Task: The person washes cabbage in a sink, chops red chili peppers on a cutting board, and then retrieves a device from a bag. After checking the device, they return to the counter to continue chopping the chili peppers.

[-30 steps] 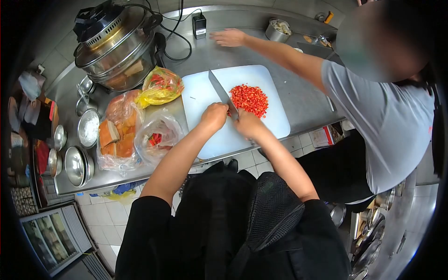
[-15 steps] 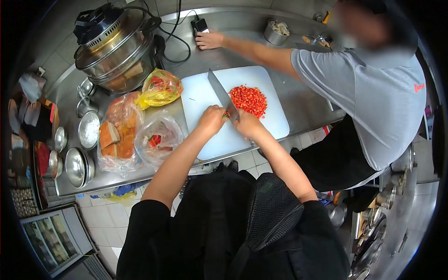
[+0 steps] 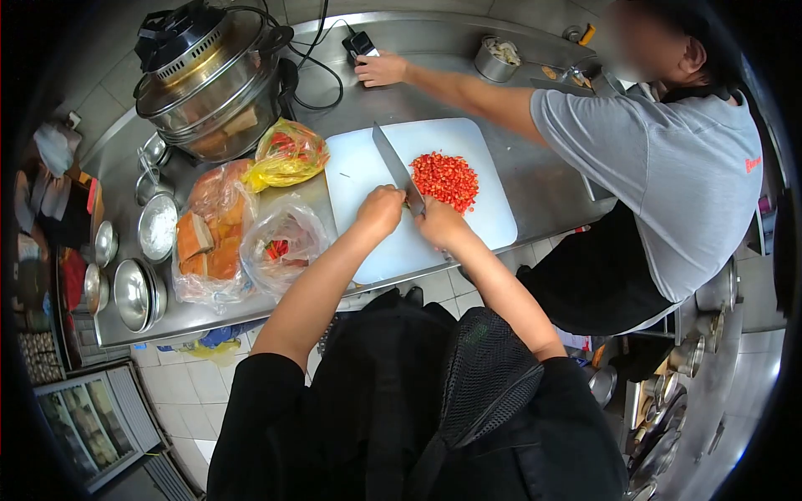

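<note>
On the white cutting board (image 3: pixel 368 250) lies a heap of chopped red chilies (image 3: pixel 447 179). My right hand (image 3: pixel 441 224) is wrapped round the handle of a knife, and the long knife blade (image 3: pixel 391 157) points away and to the left, left of the heap. Close against the blade's near end, my left hand (image 3: pixel 382 209) is closed, its fingertips pinching a chili pepper that is mostly hidden. A clear plastic bag (image 3: pixel 284 242) with red chilies stands left of the board, beside a yellow bag (image 3: pixel 288 154) of chilies.
A co-worker's hand (image 3: pixel 383 68) touches a small black device (image 3: pixel 359 46) at the back. Bagged orange-brown blocks (image 3: pixel 221 250), metal bowls (image 3: pixel 134 296) and a large lidded appliance (image 3: pixel 209 92) stand left. A metal pot (image 3: pixel 497 60) sits behind the board.
The red and green of the chili at my left fingertips shows less than before. Both hands and the knife have barely shifted. The co-worker's head and upper body have moved slightly.
</note>
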### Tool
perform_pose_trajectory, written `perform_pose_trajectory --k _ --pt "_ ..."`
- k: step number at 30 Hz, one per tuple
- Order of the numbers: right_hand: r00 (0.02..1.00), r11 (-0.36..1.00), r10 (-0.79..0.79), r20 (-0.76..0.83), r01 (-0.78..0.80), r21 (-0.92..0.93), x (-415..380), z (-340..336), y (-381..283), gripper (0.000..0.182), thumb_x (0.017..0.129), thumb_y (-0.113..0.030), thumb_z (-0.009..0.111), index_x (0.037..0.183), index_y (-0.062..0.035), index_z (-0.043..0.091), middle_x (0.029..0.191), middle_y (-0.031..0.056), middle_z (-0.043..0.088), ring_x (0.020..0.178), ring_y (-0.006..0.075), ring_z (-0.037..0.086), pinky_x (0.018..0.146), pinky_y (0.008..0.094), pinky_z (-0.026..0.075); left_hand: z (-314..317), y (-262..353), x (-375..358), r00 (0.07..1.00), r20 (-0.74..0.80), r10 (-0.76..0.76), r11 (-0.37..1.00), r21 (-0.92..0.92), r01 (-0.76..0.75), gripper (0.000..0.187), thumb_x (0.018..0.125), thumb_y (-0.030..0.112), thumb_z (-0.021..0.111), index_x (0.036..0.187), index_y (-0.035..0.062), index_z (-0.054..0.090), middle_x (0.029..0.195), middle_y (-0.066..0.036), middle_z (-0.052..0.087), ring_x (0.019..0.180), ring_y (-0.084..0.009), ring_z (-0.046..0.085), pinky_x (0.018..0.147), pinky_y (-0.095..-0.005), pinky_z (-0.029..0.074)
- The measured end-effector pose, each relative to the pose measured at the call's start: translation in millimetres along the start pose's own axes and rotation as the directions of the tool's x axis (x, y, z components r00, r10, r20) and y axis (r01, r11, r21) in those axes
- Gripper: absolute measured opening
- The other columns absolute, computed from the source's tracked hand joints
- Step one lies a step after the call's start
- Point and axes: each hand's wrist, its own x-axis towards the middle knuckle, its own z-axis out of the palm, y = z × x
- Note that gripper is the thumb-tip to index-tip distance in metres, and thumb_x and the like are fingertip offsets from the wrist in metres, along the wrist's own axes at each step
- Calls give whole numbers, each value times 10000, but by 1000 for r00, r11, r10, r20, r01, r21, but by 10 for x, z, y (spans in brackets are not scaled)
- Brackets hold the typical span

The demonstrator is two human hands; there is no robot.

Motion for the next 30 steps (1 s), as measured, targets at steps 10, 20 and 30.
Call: perform_pose_trajectory --k 10,20,30 --pt "999 999 30 44 -32 37 -7 -102 -69 414 865 -132 527 1223 70 480 751 230 656 491 282 626 508 395 522 -19 9 33 1000 -3 -4 1000 -16 4 104 838 62 545 816 14 635 870 -206 623 859 -388 614 761 -478 501" --pt "996 994 37 79 -45 96 -72 -145 -112 438 867 -140 523 1243 79 466 762 220 661 495 270 626 516 397 515 -14 8 -14 1000 -21 0 999 -34 0 126 869 93 545 807 2 607 850 -216 615 849 -399 608 757 -485 496" --pt "998 976 22 57 -34 216 -92 -233 121 457 861 -150 531 1279 29 494 816 201 674 473 239 600 515 383 502 -107 58 -82 997 -6 -73 996 46 74 125 863 84 530 852 26 640 885 -201 625 875 -386 609 778 -481 499"
